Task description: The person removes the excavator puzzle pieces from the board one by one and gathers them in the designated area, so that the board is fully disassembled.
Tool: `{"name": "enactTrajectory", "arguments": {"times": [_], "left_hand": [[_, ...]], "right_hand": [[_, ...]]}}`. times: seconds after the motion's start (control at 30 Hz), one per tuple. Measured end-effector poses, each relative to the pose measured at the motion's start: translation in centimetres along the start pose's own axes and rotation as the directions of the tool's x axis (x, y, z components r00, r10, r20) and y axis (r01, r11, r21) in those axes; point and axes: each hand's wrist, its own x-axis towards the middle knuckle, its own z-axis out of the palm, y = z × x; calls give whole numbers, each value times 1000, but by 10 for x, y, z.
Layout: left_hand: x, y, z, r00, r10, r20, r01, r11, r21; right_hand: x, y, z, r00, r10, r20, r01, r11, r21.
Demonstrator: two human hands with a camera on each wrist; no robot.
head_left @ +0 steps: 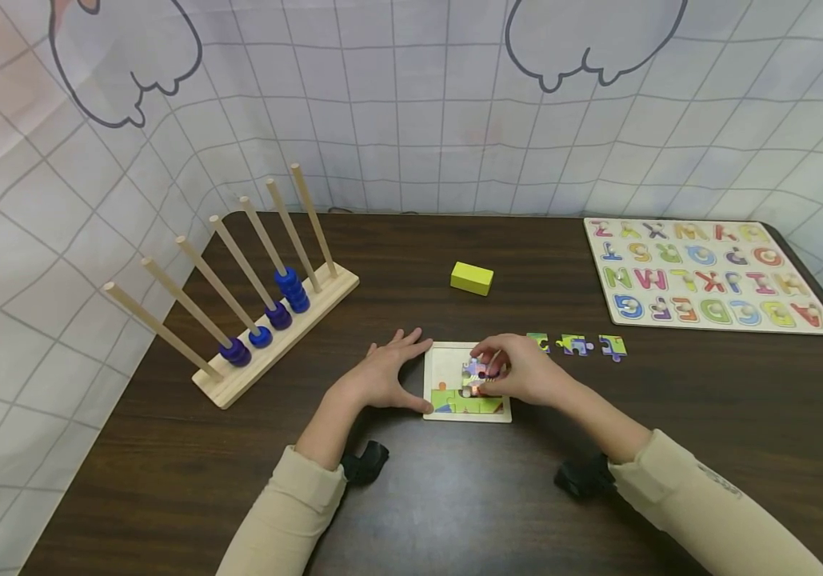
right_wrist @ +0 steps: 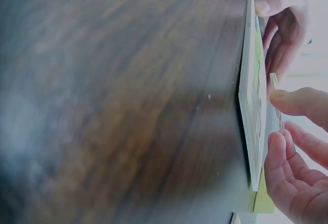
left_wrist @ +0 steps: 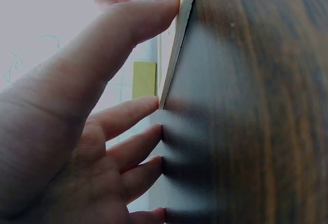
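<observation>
Thumb and fingertips of my right hand point(head_left: 522, 370) pinch a colourful jigsaw piece point(head_left: 473, 370), held just above the light wooden puzzle board point(head_left: 447, 350). Seen from the right wrist, the piece point(right_wrist: 275, 83) is thin and tilted, apart from the board point(right_wrist: 246, 80). Green pieces point(head_left: 465, 402) lie along the board's near side. At its left edge rests my left hand point(head_left: 381, 374), fingers spread. Its thumb and index fingertip touch the rim, while the other fingertips rest on the table. Right of the board lie three loose jigsaw pieces point(head_left: 575, 345); the nearest is partly behind my right hand.
A yellow block point(head_left: 472, 278) sits beyond the board. To the left stands a wooden peg rack point(head_left: 253, 372) with tall rods and blue rings point(head_left: 292, 290). An alphabet board point(head_left: 713, 276) lies at the back right. A white grid-patterned cloth point(head_left: 411, 128) hangs behind the dark table point(head_left: 483, 496).
</observation>
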Motion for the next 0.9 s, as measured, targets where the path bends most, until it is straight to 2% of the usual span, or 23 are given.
{"name": "enactTrajectory", "arguments": {"times": [0.43, 0.9], "left_hand": [[-2, 1, -1, 1000, 13, -5, -13, 1000, -6], [-3, 3, -1, 1000, 11, -15, -11, 1000, 2]], "right_hand": [[-13, 9, -8, 999, -7, -48, 7, 1000, 0], [-32, 28, -27, 992, -4, -125, 0, 999, -33]]}}
